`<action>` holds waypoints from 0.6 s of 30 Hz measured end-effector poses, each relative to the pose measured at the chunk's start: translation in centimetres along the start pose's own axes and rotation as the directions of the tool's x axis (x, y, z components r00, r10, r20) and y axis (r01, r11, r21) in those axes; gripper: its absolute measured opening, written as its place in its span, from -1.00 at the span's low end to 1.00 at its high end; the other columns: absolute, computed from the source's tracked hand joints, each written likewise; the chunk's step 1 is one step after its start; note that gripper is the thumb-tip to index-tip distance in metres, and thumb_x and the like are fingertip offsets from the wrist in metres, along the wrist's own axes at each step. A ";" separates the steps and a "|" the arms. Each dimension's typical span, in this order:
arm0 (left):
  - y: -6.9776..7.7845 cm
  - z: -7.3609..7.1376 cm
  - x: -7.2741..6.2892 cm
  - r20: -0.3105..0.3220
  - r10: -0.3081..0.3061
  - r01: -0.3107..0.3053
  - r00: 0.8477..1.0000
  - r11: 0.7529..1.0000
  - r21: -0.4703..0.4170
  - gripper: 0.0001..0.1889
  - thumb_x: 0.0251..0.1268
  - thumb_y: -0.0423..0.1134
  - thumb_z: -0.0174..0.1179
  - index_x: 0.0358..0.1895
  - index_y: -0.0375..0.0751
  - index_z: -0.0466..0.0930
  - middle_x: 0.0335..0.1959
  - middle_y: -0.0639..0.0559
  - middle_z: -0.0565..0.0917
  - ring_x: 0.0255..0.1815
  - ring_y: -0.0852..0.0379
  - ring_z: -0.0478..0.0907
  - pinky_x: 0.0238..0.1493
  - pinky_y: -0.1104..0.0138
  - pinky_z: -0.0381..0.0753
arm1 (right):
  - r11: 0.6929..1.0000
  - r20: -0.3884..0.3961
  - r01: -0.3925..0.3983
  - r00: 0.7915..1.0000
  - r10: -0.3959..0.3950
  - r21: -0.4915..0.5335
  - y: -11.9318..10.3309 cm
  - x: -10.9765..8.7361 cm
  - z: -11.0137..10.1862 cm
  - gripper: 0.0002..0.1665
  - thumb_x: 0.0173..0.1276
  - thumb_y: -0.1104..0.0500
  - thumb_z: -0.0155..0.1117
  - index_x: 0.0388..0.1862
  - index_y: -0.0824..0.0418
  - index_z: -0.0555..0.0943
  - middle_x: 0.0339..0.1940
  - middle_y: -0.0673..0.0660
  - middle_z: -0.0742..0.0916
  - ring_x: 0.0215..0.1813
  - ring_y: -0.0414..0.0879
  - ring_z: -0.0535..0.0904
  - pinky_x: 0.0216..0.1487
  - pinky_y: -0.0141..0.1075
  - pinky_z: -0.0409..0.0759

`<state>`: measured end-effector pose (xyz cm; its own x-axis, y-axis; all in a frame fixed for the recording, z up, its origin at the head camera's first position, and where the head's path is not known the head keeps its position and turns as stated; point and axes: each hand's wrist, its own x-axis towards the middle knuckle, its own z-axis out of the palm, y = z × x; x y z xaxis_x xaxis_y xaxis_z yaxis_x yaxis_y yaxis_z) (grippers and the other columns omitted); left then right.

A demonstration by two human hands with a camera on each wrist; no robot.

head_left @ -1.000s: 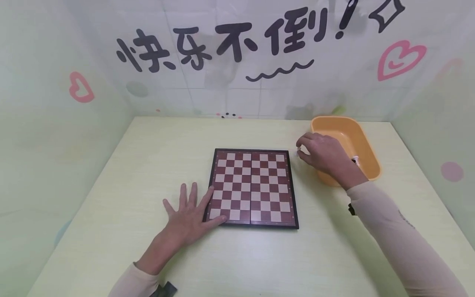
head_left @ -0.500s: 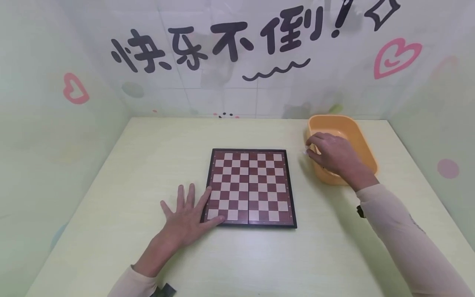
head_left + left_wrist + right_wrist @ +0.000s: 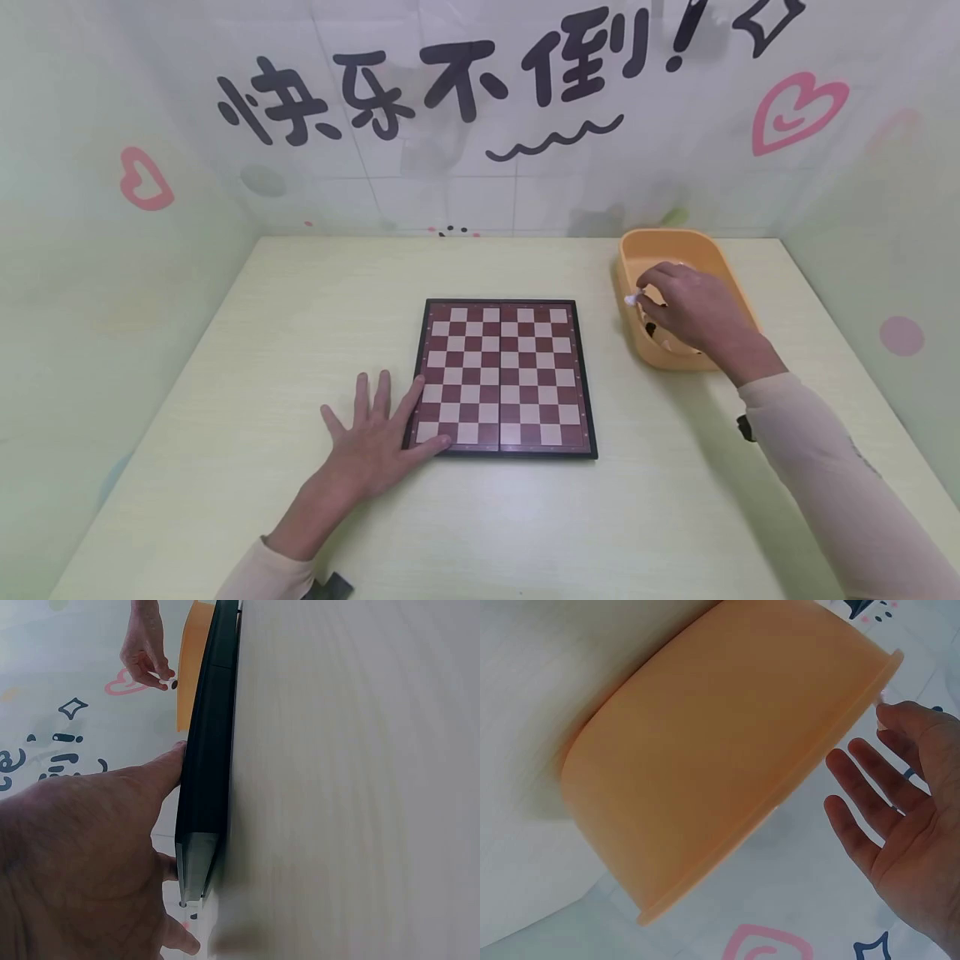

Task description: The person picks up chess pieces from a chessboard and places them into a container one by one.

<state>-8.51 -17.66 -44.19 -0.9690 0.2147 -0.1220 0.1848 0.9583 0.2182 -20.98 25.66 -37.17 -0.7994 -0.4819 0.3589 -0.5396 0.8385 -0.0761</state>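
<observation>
My left hand [image 3: 367, 458] lies with fingers spread at the near left corner of a chessboard [image 3: 501, 375], thumb on the board and index fingertip at its left edge. In the left wrist view, this hand [image 3: 82, 847] is beside the board's dark side [image 3: 210, 735]. Over the orange basin [image 3: 726, 271], my right hand [image 3: 693, 308] pinches a small white chess piece [image 3: 633, 298] between thumb and index finger. The right wrist view has the hand [image 3: 922, 840] beyond the basin's rim [image 3: 780, 804], its other fingers loosely bent and the piece mostly hidden.
Inside the basin lie several chess pieces, among them a dark one [image 3: 650, 330]. The basin stands at the back right of the pale table [image 3: 510, 525], right of the board. A printed white sheet [image 3: 465, 200] encloses the table's back and sides.
My right hand has moved right, from beside the board's far right corner to over the basin, carrying the white chess piece. The left hand stays on the board; the view has shifted slightly.
</observation>
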 end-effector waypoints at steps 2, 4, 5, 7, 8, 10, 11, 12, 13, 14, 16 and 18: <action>0.0 -0.1 0.0 0.001 0.000 0.000 1.000 1.000 0.002 0.05 0.26 0.62 -0.15 0.68 0.07 -0.04 0.62 -0.42 -0.11 0.58 -0.46 -0.37 0.16 -0.62 -0.39 | 1.000 -0.025 0.007 1.000 -0.007 -0.004 0.2 -0.2 -0.2 -0.73 0.24 0.32 0.50 -0.11 0.36 0.67 -0.15 0.30 0.75 -0.22 0.18 0.67 -0.32 0.07 0.60; 0.0 -0.1 0.0 -0.002 0.001 -0.001 1.000 1.000 0.007 0.05 0.26 0.62 -0.15 0.68 0.07 -0.03 0.61 -0.42 -0.10 0.59 -0.46 -0.36 0.16 -0.63 -0.38 | 1.000 -0.044 0.009 0.999 -0.009 -0.016 0.3 -0.4 -0.4 -0.74 0.24 0.31 0.50 -0.12 0.34 0.67 -0.14 0.29 0.75 -0.25 0.18 0.67 -0.38 0.06 0.59; 0.0 -0.2 0.0 -0.005 0.003 -0.003 1.000 1.000 0.006 0.05 0.26 0.62 -0.15 0.68 0.06 -0.03 0.61 -0.42 -0.09 0.58 -0.46 -0.36 0.15 -0.63 -0.37 | 1.000 -0.047 0.006 0.999 -0.007 -0.021 0.4 -0.5 -0.5 -0.74 0.24 0.31 0.50 -0.12 0.34 0.67 -0.14 0.28 0.75 -0.27 0.18 0.67 -0.40 0.06 0.59; 0.0 -0.3 0.0 -0.007 0.004 -0.004 1.000 1.000 0.008 0.04 0.27 0.61 -0.15 0.67 0.06 -0.03 0.61 -0.42 -0.09 0.58 -0.47 -0.35 0.15 -0.63 -0.37 | 0.999 -0.050 -0.005 0.999 0.003 -0.037 0.5 -0.6 -0.7 -0.74 0.25 0.29 0.50 -0.11 0.31 0.67 -0.14 0.26 0.75 -0.30 0.16 0.67 -0.46 0.04 0.58; 0.0 -0.3 0.0 -0.006 0.002 -0.002 1.000 1.000 0.008 0.04 0.27 0.62 -0.16 0.68 0.07 -0.03 0.61 -0.42 -0.09 0.58 -0.46 -0.36 0.15 -0.63 -0.37 | 0.999 -0.051 -0.012 0.999 0.010 -0.041 0.6 -0.7 -0.8 -0.75 0.25 0.29 0.50 -0.11 0.30 0.68 -0.14 0.25 0.75 -0.30 0.15 0.67 -0.48 0.04 0.58; 0.0 -0.3 0.0 -0.005 0.001 -0.001 1.000 1.000 0.002 0.04 0.27 0.62 -0.16 0.68 0.07 -0.04 0.61 -0.42 -0.10 0.58 -0.46 -0.37 0.15 -0.63 -0.38 | 0.998 -0.053 -0.020 0.998 0.018 -0.051 0.8 -0.9 -0.9 -0.75 0.24 0.29 0.51 -0.12 0.30 0.68 -0.15 0.23 0.75 -0.31 0.13 0.66 -0.49 0.03 0.58; 0.0 -0.3 0.0 -0.003 0.001 -0.001 1.000 1.000 0.000 0.04 0.27 0.62 -0.17 0.68 0.07 -0.04 0.61 -0.42 -0.11 0.58 -0.46 -0.38 0.15 -0.63 -0.39 | 0.998 -0.055 -0.019 0.998 0.016 -0.055 0.9 -1.1 -1.0 -0.75 0.23 0.29 0.51 -0.13 0.30 0.69 -0.17 0.23 0.75 -0.32 0.12 0.66 -0.50 0.04 0.58; 0.0 -0.3 0.0 -0.001 0.000 0.000 1.000 1.000 -0.001 0.04 0.27 0.62 -0.17 0.68 0.08 -0.05 0.61 -0.42 -0.11 0.58 -0.46 -0.38 0.15 -0.63 -0.40 | 0.998 -0.057 -0.017 0.998 0.013 -0.057 1.0 -1.2 -1.0 -0.75 0.22 0.30 0.52 -0.14 0.30 0.69 -0.19 0.23 0.75 -0.33 0.11 0.65 -0.50 0.04 0.58; 0.0 -0.3 0.0 0.002 0.000 0.000 1.000 1.000 -0.003 0.04 0.27 0.62 -0.17 0.68 0.08 -0.05 0.61 -0.42 -0.12 0.58 -0.46 -0.39 0.15 -0.63 -0.40 | 0.998 -0.060 -0.013 0.998 0.010 -0.059 1.2 -1.4 -1.0 -0.76 0.21 0.31 0.51 -0.15 0.30 0.69 -0.21 0.22 0.75 -0.35 0.10 0.64 -0.50 0.04 0.58; 0.0 -0.3 0.0 0.005 -0.002 0.002 1.000 1.000 -0.005 0.04 0.27 0.62 -0.17 0.68 0.08 -0.06 0.61 -0.41 -0.12 0.58 -0.46 -0.40 0.15 -0.63 -0.41 | 0.998 -0.063 -0.010 0.998 0.006 -0.061 1.3 -1.6 -1.0 -0.77 0.21 0.32 0.50 -0.16 0.30 0.69 -0.23 0.22 0.74 -0.36 0.10 0.64 -0.51 0.04 0.58; 0.0 -0.3 0.0 0.012 -0.004 0.004 1.000 1.000 -0.004 0.05 0.26 0.62 -0.17 0.68 0.08 -0.06 0.62 -0.41 -0.13 0.58 -0.45 -0.40 0.15 -0.62 -0.41 | 0.998 -0.067 -0.007 0.998 0.002 -0.067 1.7 -2.0 -1.0 -0.78 0.19 0.34 0.49 -0.17 0.30 0.69 -0.24 0.22 0.74 -0.37 0.10 0.64 -0.52 0.05 0.58; -0.1 -0.2 0.0 0.014 -0.004 0.004 1.000 1.000 -0.002 0.05 0.26 0.62 -0.17 0.68 0.07 -0.06 0.62 -0.41 -0.13 0.58 -0.45 -0.40 0.15 -0.62 -0.42 | 0.998 -0.066 -0.007 0.998 0.003 -0.069 2.1 -2.4 -0.9 -0.78 0.18 0.36 0.47 -0.17 0.30 0.69 -0.24 0.23 0.74 -0.38 0.11 0.64 -0.53 0.06 0.57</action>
<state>-8.59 -17.75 -44.00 -0.9674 0.2134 -0.1361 0.1806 0.9587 0.2199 -19.99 28.80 -37.33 -0.7817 -0.4617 0.4191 -0.5141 0.8576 -0.0140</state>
